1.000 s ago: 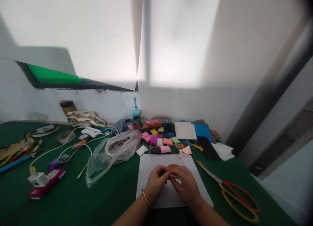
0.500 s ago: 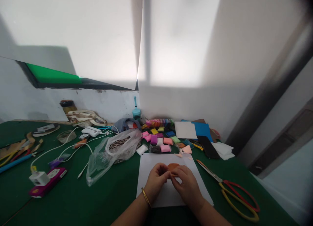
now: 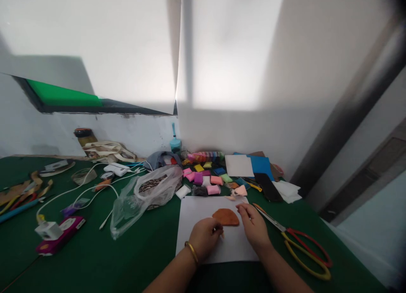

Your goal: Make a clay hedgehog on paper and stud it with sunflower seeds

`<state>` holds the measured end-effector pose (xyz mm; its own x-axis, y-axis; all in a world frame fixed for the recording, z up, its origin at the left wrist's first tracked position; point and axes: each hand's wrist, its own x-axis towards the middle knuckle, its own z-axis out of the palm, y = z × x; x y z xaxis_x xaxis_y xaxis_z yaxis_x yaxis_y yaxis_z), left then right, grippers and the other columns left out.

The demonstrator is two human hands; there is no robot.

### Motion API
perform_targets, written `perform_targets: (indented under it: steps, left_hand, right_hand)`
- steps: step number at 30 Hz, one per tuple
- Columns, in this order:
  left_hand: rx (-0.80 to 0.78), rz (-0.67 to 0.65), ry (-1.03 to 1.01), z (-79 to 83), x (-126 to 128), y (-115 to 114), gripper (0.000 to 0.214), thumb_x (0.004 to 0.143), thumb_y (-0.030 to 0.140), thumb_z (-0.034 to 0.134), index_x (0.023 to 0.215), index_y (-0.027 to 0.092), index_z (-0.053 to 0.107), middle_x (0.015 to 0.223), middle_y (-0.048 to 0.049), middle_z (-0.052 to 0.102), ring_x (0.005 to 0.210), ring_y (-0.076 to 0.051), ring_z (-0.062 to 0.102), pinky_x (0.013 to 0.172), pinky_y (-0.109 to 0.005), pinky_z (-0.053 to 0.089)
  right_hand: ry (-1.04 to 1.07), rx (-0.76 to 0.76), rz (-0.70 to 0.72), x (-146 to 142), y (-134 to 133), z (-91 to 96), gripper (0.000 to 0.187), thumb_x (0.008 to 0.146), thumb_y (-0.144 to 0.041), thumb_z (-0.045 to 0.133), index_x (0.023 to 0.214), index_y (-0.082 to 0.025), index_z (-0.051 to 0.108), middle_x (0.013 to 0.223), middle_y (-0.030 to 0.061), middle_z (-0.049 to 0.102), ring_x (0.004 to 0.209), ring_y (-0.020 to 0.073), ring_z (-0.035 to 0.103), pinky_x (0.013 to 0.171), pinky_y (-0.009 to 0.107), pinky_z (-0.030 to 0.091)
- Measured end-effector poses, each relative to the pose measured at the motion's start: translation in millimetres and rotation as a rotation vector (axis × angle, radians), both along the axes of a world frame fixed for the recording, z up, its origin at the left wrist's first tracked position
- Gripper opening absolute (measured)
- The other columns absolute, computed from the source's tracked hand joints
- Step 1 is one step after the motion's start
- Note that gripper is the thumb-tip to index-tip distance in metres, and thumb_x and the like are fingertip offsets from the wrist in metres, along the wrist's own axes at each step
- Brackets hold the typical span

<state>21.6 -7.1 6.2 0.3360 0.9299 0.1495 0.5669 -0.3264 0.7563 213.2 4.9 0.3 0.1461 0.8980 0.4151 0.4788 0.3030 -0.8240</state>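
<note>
A flat brown half-round piece of clay (image 3: 226, 217) lies on the white paper (image 3: 187, 212), its straight edge towards me. My left hand (image 3: 205, 239), with a gold bangle at the wrist, is closed at the clay's lower left. A tiny pale bit shows by its fingertips, too small to name. To the right of the clay, my right hand (image 3: 254, 226) has its fingers pinched together just below some peach clay scraps (image 3: 232, 198). What it holds, if anything, is hidden.
Large scissors (image 3: 283, 228) with red and yellow handles lie at the right. Several coloured clay packets (image 3: 213, 190) are spread behind the paper, near a black phone (image 3: 268, 187). Left of the paper are a clear plastic bag (image 3: 127, 208), white cables and a magenta power strip (image 3: 65, 236).
Both hands were together on the brown clay and have come apart. The clay now rests on the paper, with the left hand lower and the right hand further right and forward.
</note>
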Motion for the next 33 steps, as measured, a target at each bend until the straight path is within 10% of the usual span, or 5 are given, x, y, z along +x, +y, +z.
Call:
perform_targets:
  steps: [14, 22, 33]
  left_hand:
    - [0.063, 0.040, 0.104, -1.8, 5.6, 11.0, 0.015, 0.073, 0.023, 0.053, 0.073, 0.023, 0.069, 0.076, -0.0045, 0.067, 0.075, -0.020, 0.056, 0.072, -0.031, 0.036]
    - [-0.183, 0.155, -0.338, -10.0, 2.9, 13.2, 0.028, 0.070, 0.025, 0.060, 0.098, 0.020, 0.060, 0.073, -0.0015, 0.065, 0.069, -0.017, 0.058, 0.067, -0.027, 0.041]
    - [-0.296, 0.127, -0.568, -15.1, 8.3, 11.9, 0.035, 0.068, 0.030, 0.064, 0.100, 0.018, 0.055, 0.063, 0.0023, 0.059, 0.053, -0.012, 0.052, 0.052, -0.023, 0.041]
  right_hand:
    - [-0.071, 0.039, 0.045, -3.1, 1.2, -1.6, 0.027, 0.087, -0.035, 0.041, 0.093, -0.019, 0.062, 0.093, 0.0078, 0.064, 0.087, 0.0211, 0.059, 0.071, 0.030, 0.048]
    - [-0.357, 0.034, 0.333, -17.0, -15.5, 7.7, 0.017, 0.071, -0.030, 0.064, 0.087, -0.025, 0.062, 0.087, 0.0020, 0.064, 0.083, 0.0203, 0.059, 0.071, 0.032, 0.048]
    - [-0.551, 0.259, 0.214, -23.4, -22.8, 11.8, 0.007, 0.079, -0.022, 0.057, 0.082, -0.024, 0.063, 0.081, 0.0036, 0.063, 0.078, 0.0205, 0.057, 0.071, 0.035, 0.042]
